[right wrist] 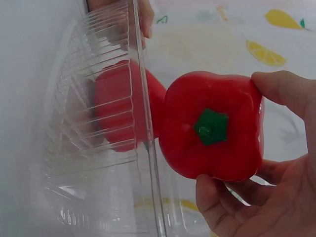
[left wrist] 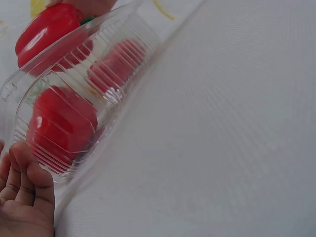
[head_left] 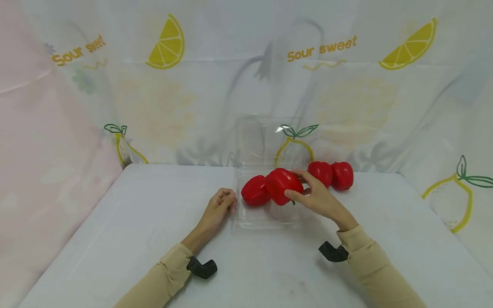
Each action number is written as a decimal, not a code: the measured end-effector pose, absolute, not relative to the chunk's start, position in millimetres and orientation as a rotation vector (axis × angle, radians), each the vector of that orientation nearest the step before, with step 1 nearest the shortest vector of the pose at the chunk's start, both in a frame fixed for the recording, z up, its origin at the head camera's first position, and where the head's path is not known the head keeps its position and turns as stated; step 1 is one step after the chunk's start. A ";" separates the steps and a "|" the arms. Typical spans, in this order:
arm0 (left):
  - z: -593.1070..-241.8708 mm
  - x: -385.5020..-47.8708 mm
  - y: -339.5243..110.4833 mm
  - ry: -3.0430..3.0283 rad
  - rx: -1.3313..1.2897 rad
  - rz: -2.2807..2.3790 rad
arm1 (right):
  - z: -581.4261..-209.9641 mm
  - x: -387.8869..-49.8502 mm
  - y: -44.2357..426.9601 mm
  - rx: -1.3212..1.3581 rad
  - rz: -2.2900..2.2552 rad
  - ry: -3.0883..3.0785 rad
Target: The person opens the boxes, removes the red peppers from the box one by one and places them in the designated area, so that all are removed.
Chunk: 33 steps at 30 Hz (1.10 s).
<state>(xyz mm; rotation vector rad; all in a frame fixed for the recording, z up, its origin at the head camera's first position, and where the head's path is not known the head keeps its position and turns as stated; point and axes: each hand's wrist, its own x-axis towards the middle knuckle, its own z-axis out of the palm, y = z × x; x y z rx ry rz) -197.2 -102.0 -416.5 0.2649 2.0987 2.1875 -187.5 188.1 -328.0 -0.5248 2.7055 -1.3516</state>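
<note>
- R hand point(head_left: 319, 197): clamped on 1 pepper, thumb & fingers on opp. sides.
- Held pepper point(head_left: 283, 185): red bell type, glossy, lobed; up over the container, tilted, stem end twd the R wrist cam. Contact w/ the pepper next to it: can't tell.
- Stem point(right wrist: 211, 127): green, short, centred on end of held pepper.
- L hand point(head_left: 221, 204): fingers bent, at L edge of container; whether they pinch the rim or just rest there, can't tell.
- Container point(head_left: 248, 216): clear plastic, hinged, ribbed walls; on table btwn the hands, base flat.
- Lid point(head_left: 251, 143): same clear plastic, raised at back of base, cloth print visible thru it.
- Boxed pepper point(head_left: 254, 191): red, lying in L part of base, near L hand.
- Loose peppers, qty 2, red: inner point(head_left: 320, 172) & outer point(head_left: 342, 176), side by side at back R of table, beyond R hand.
- Table point(head_left: 115, 226): white top.
- Backdrop point(head_left: 215, 38): pale cloth, lemon prints, "Sour sweet" lettering x2.
- Sleeves point(head_left: 379, 269): beige, both arms.
- Wrist units, blk, 1 per arm: L point(head_left: 203, 268), R point(head_left: 333, 252).
</note>
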 end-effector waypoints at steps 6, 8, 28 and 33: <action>-416.9 -197.8 -101.9 2.108 0.241 2.188 | -321.5 -187.7 199.2 -0.421 -1.343 2.718; -417.0 -197.8 -101.8 2.112 0.235 2.186 | -319.7 -187.2 203.0 -0.383 -1.320 2.738; -415.8 -198.2 -102.2 2.107 0.222 2.174 | -313.7 -181.2 234.2 -0.194 -1.234 2.819; -416.6 -198.8 -102.1 2.105 0.216 2.172 | -313.0 -179.1 240.6 -0.160 -1.216 2.835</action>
